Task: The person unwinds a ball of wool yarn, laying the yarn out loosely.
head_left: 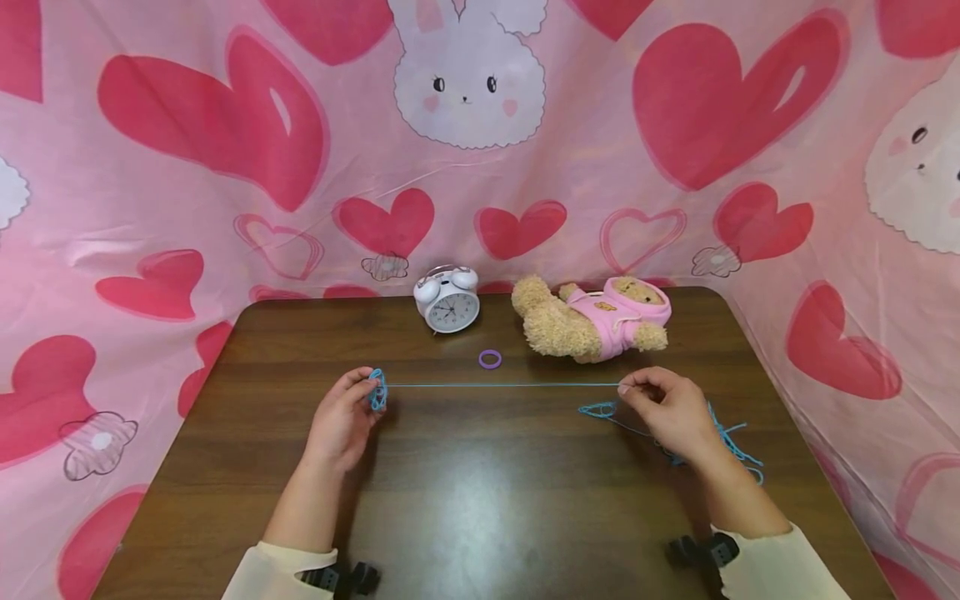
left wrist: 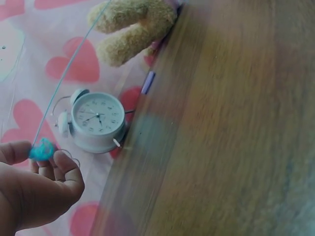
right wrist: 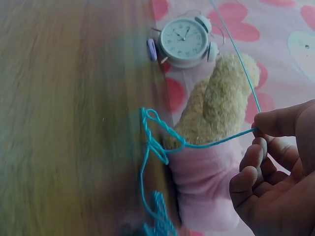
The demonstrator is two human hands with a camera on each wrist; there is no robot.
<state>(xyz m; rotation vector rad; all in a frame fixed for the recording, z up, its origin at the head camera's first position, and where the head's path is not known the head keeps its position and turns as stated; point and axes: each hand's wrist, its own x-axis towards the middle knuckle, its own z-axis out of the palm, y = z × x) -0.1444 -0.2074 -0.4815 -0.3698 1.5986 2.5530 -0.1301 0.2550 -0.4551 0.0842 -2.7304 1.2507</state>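
Observation:
A small looped bundle of blue yarn [head_left: 378, 390] is pinched in my left hand [head_left: 343, 421], over the left half of the table. From it one strand runs straight and taut across to my right hand [head_left: 675, 412], whose thumb and fingertips pinch it. In the right wrist view, the blue strand [right wrist: 216, 142] bends at those fingertips and leads down to tangled loops. More loose blue yarn [head_left: 731, 442] lies on the table, partly hidden behind the right hand and forearm. The left wrist view shows the yarn bundle [left wrist: 43, 149] between thumb and fingers.
A white twin-bell alarm clock [head_left: 450, 304] stands at the back of the brown table [head_left: 480, 517]. A purple ring [head_left: 490, 359] lies in front of it. To the right, a teddy bear [head_left: 592, 321] in a pink hoodie lies on its back. Pink heart-print cloth [head_left: 480, 179] hangs behind.

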